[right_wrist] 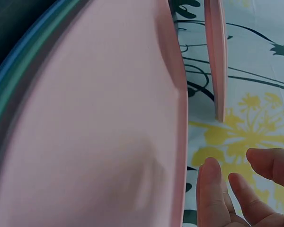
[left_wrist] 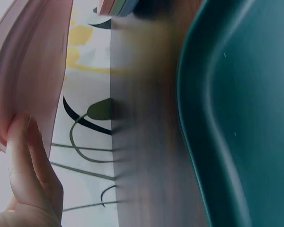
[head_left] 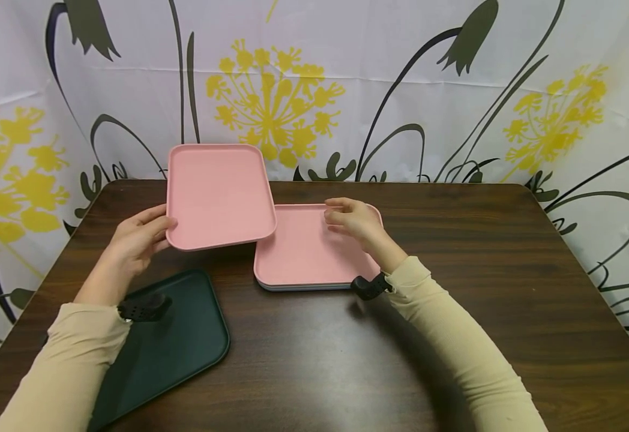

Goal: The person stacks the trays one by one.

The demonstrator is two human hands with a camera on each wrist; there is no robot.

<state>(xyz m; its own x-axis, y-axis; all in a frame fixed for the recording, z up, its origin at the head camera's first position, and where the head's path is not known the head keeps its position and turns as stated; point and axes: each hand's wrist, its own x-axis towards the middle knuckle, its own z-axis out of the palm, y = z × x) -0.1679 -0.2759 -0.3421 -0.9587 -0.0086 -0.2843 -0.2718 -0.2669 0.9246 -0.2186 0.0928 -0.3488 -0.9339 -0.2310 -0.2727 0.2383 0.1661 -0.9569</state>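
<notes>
My left hand (head_left: pixel 135 240) pinches the left edge of a pink tray (head_left: pixel 219 195), thumb on top and fingers underneath. That tray is up off the table, its lower right corner overlapping a stack of trays in the head view. The stack's top tray (head_left: pixel 309 246) is pink too, with green and blue rims (right_wrist: pixel 26 66) showing below it in the right wrist view. Over the right part of the stack hovers my right hand (head_left: pixel 355 222), fingers loosely bent and holding nothing. A dark green tray (head_left: pixel 185 324) lies on the table beneath my left forearm.
The dark wooden table (head_left: pixel 482 270) runs out to the right of the stack. Behind it hangs a white cloth (head_left: pixel 379 42) printed with yellow flowers and dark stems. Both wrists wear black straps with small devices.
</notes>
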